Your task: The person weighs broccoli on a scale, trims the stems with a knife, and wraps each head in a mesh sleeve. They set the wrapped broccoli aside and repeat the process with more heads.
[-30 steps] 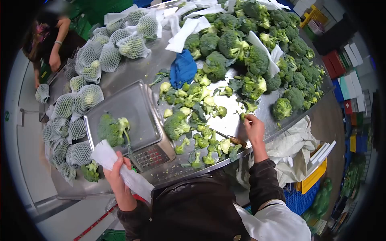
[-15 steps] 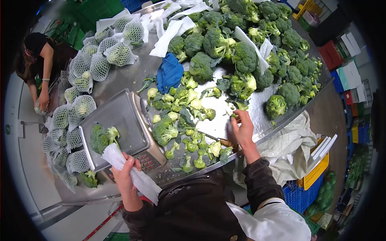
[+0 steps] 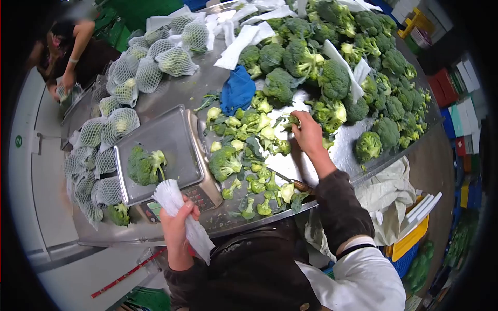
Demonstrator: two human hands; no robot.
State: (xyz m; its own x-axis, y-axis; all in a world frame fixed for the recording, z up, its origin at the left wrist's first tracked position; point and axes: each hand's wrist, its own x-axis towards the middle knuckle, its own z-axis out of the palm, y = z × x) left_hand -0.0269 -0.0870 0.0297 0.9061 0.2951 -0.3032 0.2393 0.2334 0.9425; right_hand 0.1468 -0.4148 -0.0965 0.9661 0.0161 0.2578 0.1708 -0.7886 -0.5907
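Note:
My left hand (image 3: 179,223) is closed around a white foam net sleeve (image 3: 197,238), flattened, near the front of the scale. On the metal tray of the scale (image 3: 161,186) lies a broccoli head (image 3: 144,167) with its cut stem pointing right. Over the middle of the table, my right hand (image 3: 309,136) pinches a small broccoli piece (image 3: 285,122) at its fingertips, partly hidden. Broccoli trimmings (image 3: 264,132) lie beside it in a loose heap. A knife (image 3: 298,184) with a wooden handle rests near the front edge, and a blue cloth (image 3: 237,92) is crumpled behind the trimmings.
Many loose broccoli heads (image 3: 332,78) are piled at the back right, with more white sleeves among them. Net-wrapped broccoli (image 3: 122,124) lines the left side. Another person (image 3: 78,46) works at the far left. A white sack (image 3: 389,197) hangs by the right edge.
My right hand has moved away from me, from above the knife handle to the upper trimmings. My left hand still grips the foam net sleeve. The view has shifted slightly.

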